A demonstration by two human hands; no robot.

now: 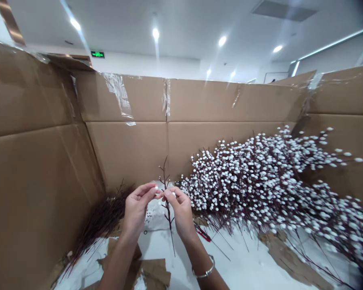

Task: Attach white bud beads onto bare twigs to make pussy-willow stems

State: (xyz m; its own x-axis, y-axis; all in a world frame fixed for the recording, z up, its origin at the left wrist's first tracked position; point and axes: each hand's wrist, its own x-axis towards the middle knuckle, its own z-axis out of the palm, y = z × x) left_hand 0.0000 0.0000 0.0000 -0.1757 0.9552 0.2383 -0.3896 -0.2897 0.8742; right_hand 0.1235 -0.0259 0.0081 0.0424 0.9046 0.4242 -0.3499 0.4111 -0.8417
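A thin dark bare branch point(166, 181) stands upright between my two hands in the middle of the view. My right hand point(180, 211) is closed, pinching the branch's stem, with a small white bud at its fingertips. My left hand point(137, 207) pinches a small white bud point(156, 187) right beside the branch. To the right lies a big heap of branches covered in white buds point(269, 181). A bundle of bare dark branches point(103, 219) lies to the left.
Tall cardboard walls point(130, 149) enclose the white table point(245, 270) on the left, back and right. Cardboard scraps point(151, 272) lie near my wrists and at the right. A red-handled tool point(203, 233) lies by the heap. My right wrist wears a silver bangle.
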